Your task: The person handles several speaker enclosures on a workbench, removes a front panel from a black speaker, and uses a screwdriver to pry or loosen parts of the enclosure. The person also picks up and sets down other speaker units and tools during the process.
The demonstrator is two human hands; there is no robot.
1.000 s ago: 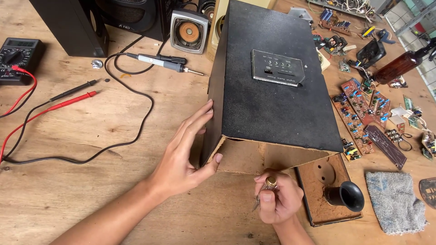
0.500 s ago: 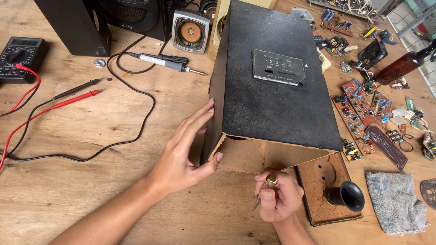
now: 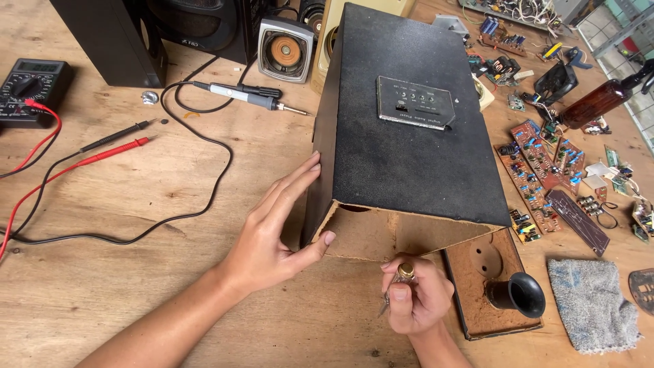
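Observation:
A large black speaker cabinet (image 3: 409,136) lies on the wooden workbench, its open fibreboard end facing me. My left hand (image 3: 272,232) rests flat against the cabinet's left side, thumb on the open end's lower corner. Just below the open end, my right hand (image 3: 417,296) is closed around a small screwdriver (image 3: 395,286) with a brass-coloured cap, tip pointing down towards me. A small rectangular control panel (image 3: 415,102) is set in the cabinet's top face.
A brown panel with a black port tube (image 3: 501,293) lies right of my right hand, a grey cloth (image 3: 593,300) beyond it. Circuit boards (image 3: 545,177) litter the right side. A soldering iron (image 3: 245,95), multimeter (image 3: 27,85) with leads, and speakers (image 3: 286,48) sit at left and back.

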